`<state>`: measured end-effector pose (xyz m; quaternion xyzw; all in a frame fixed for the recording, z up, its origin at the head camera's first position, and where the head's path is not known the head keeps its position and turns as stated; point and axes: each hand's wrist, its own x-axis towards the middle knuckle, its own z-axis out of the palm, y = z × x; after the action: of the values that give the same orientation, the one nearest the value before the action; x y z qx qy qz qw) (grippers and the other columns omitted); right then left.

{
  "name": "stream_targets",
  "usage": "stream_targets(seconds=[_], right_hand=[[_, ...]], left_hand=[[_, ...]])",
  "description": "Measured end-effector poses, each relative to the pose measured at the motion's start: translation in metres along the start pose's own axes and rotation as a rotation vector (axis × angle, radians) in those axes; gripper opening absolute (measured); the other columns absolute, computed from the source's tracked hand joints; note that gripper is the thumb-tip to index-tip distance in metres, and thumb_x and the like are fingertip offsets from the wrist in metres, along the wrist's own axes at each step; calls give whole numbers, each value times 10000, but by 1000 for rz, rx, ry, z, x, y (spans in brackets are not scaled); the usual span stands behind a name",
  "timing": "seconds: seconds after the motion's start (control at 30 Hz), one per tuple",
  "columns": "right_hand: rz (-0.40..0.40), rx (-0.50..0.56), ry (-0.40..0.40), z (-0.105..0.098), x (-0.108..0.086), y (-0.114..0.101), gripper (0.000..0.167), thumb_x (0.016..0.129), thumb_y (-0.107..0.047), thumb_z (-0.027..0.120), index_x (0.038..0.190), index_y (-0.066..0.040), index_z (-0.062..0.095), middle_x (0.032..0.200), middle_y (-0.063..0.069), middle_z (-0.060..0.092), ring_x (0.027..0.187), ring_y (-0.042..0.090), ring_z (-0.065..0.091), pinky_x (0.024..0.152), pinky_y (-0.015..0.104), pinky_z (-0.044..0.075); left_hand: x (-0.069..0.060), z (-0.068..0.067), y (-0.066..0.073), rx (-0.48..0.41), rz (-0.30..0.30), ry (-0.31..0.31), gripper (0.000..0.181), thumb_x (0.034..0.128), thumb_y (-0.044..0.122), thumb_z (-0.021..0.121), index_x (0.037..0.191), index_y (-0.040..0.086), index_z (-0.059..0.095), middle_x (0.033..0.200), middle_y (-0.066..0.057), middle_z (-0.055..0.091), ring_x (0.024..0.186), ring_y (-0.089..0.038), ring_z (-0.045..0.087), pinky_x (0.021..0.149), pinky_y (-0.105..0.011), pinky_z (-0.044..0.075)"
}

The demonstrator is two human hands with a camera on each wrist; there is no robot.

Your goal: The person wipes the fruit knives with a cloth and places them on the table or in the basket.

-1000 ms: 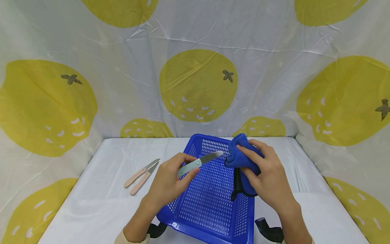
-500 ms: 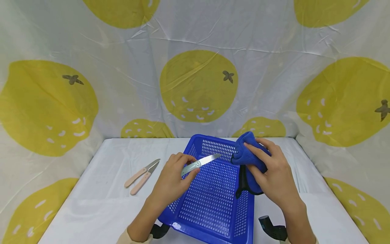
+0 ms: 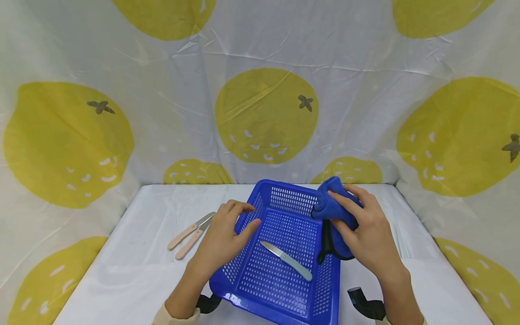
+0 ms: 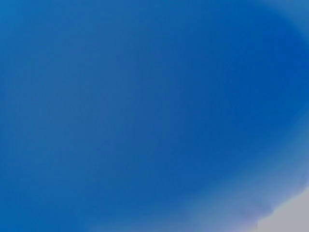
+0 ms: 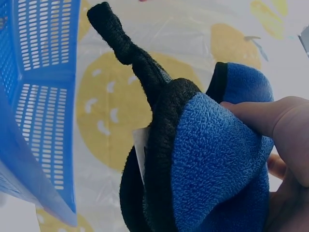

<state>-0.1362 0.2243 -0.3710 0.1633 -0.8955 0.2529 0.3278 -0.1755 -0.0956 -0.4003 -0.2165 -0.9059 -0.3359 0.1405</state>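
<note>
From the head we count three knives: two pink-handled knives (image 3: 182,237) on the desk (image 3: 134,280), one pale green knife (image 3: 295,266) inside the single blue basket (image 3: 335,293). Half a second ago the left hand (image 3: 223,234) pinched that green knife; now its fingers are parted above the basket's left side. The right hand (image 3: 367,232) grips one blue cloth (image 3: 334,204).

The left wrist view we find too blurred to read.

From the right wrist we see the cloth held just beside the basket.
</note>
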Motion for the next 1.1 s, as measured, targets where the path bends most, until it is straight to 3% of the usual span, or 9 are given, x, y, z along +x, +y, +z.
stream_targets(seconds=[0.2, 0.5, 0.77, 0.93, 1.1], right_hand=[[13, 15, -13, 3, -1, 4, 589, 804, 2, 832, 1340, -203, 696, 1442, 138, 552, 1301, 381, 524, 969, 659, 512], [11, -1, -21, 5, -2, 5, 576, 813, -13, 833, 1339, -201, 694, 1440, 140, 553, 1301, 382, 529, 970, 651, 521], [16, -1, -14, 2, -2, 5, 564, 817, -17, 829, 1334, -202, 698, 1429, 144, 560, 1302, 387, 528, 973, 654, 515], [21, -3, -4, 0, -3, 5, 564, 813, -14, 831, 1330, -199, 701, 1419, 150, 565, 1291, 393, 534, 964, 667, 515], [15, -5, 2, -2, -2, 6, 565, 806, -8, 835, 1324, -192, 704, 1407, 161, 566, 1280, 396, 539, 961, 676, 516]], left_hand=[[-2, -9, -9, 46, -41, -4, 389, 990, 420, 681, 1283, 165, 664, 1260, -10, 650, 1211, -225, 562, 1005, -492, 515], [-15, -18, -32, 94, -80, -99, 407, 1006, 430, 654, 1313, 163, 646, 1283, -27, 641, 1214, -242, 585, 999, -512, 529], [-15, -44, -72, 160, -135, -38, 447, 1027, 434, 616, 1327, 103, 619, 1294, -129, 635, 1220, -364, 577, 984, -604, 464], [-18, -50, -96, 221, -178, 18, 391, 983, 312, 700, 1275, 58, 642, 1230, -182, 656, 1152, -407, 608, 948, -614, 499], [-23, -54, -119, 280, -177, 41, 355, 949, 239, 733, 1230, 33, 668, 1164, -209, 683, 1091, -429, 627, 903, -616, 506]])
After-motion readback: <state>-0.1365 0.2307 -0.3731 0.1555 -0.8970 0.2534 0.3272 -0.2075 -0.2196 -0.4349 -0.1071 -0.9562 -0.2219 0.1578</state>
